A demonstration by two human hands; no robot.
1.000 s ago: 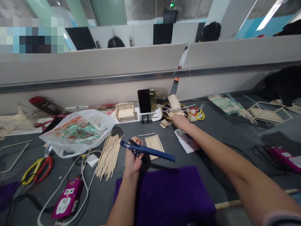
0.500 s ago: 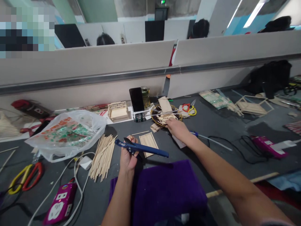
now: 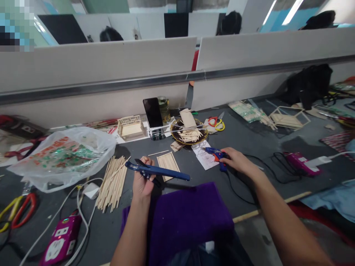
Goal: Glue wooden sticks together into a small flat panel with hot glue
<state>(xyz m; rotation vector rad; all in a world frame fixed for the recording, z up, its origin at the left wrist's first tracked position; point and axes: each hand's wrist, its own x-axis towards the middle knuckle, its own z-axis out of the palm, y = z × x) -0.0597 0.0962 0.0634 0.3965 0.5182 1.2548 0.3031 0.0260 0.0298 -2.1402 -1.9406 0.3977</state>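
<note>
My left hand is wrapped round the dark blue cutter, whose long arm points right above a small panel of sticks. On the right, my right hand grips a blue and orange glue gun, its tip over a white paper. Behind the paper stands a round basket holding short stick pieces. A bundle of long wooden sticks lies left of my left hand.
Further back are a phone, a small wooden frame model and scissors. A plastic bag and a pink power strip lie left. A purple cloth covers the near edge.
My right hand has left the basket, moved right and nearer, and taken hold of the glue gun. My left hand still holds the cutter. The view has shifted slightly.
</note>
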